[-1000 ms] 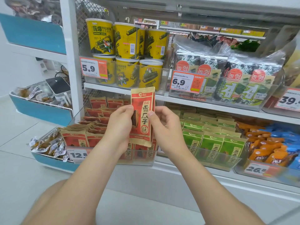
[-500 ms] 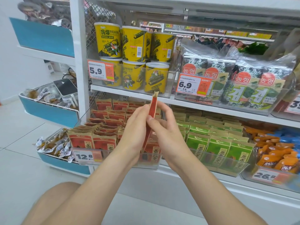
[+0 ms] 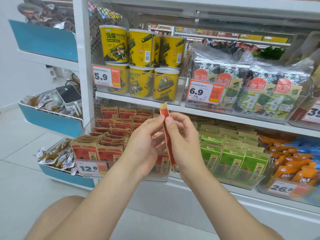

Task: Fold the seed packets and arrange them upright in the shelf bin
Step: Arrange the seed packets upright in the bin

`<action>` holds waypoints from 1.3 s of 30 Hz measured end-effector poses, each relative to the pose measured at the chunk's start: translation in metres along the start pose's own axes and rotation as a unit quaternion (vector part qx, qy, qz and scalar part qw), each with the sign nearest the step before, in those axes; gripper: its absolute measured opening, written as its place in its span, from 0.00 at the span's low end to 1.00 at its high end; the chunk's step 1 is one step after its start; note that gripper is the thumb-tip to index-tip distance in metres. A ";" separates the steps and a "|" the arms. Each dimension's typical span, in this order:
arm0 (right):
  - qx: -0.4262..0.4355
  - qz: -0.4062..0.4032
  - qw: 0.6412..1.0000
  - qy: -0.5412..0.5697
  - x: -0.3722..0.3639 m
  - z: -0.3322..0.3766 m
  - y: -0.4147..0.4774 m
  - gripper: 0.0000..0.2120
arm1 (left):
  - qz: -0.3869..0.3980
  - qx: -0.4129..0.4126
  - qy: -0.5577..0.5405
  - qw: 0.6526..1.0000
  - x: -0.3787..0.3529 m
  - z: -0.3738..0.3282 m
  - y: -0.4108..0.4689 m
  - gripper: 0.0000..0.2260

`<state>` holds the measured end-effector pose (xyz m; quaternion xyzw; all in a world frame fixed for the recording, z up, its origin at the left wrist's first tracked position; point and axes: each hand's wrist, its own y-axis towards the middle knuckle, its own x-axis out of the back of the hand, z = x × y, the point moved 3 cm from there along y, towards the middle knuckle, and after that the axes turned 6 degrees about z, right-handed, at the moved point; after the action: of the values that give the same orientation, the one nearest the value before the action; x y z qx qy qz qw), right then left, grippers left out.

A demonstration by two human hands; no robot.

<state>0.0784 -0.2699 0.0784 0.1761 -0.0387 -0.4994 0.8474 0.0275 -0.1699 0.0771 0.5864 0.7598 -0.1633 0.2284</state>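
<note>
Shop shelving is filling the background. The left hand [image 3: 143, 144] and right hand [image 3: 183, 144] are pinching the folded seed packet [image 3: 168, 141] before the shelf bin's [image 3: 112, 168] front edge; pressing the crease evenly is what counts.

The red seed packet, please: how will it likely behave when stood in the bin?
The red seed packet looks thin and probably light: the left hand and right hand pinch it with fingertips alone. It stands straight above the grip, so likely stiff. Being narrow, it may tip unless leaned on the packets in the bin.
</note>
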 end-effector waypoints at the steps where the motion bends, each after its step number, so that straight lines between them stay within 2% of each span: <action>1: -0.009 0.003 1.000 0.017 0.000 0.001 -0.001 0.05 | 0.001 0.000 0.004 1.000 0.001 0.000 0.000 0.11; 7: -0.117 -0.009 0.984 0.137 0.003 -0.002 0.000 0.07 | -0.031 -0.051 0.075 0.995 0.003 -0.003 -0.001 0.11; 11: -0.122 -0.005 0.980 0.156 0.003 -0.007 0.002 0.06 | -0.034 -0.060 0.080 0.994 0.004 -0.003 -0.002 0.10; 15: -0.087 0.033 0.994 0.062 0.004 -0.002 0.003 0.05 | -0.065 -0.070 0.072 0.993 0.008 -0.010 -0.003 0.12; 18: -0.093 0.091 0.989 -0.074 0.004 -0.006 0.003 0.12 | -0.132 -0.087 0.056 0.986 0.018 -0.019 0.000 0.13; 21: -0.112 0.139 0.979 -0.095 -0.001 -0.012 0.000 0.18 | -0.159 -0.086 0.057 0.982 0.025 -0.023 0.001 0.13; 23: -0.096 0.102 0.987 -0.078 0.001 -0.011 0.001 0.16 | -0.132 -0.079 0.080 0.985 0.024 -0.024 0.001 0.14; 25: -0.073 0.058 0.993 -0.066 0.005 -0.006 0.004 0.12 | -0.084 -0.077 0.110 0.987 0.019 -0.025 0.000 0.11; 28: -0.049 0.026 0.997 -0.060 0.010 -0.002 0.006 0.13 | -0.019 -0.071 0.171 0.983 0.015 -0.024 -0.003 0.11; 34: -0.051 0.017 0.994 -0.090 0.014 -0.003 0.004 0.13 | 0.057 -0.036 0.227 0.972 0.018 -0.034 -0.005 0.18; 39: -0.069 0.016 0.991 -0.109 0.020 -0.013 0.008 0.14 | 0.065 -0.035 0.254 0.964 0.021 -0.028 -0.003 0.21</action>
<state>0.0984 -0.2797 0.0670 0.0611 -0.0996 -0.5035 0.8560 0.0155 -0.1391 0.0891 0.6486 0.7582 0.0329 0.0578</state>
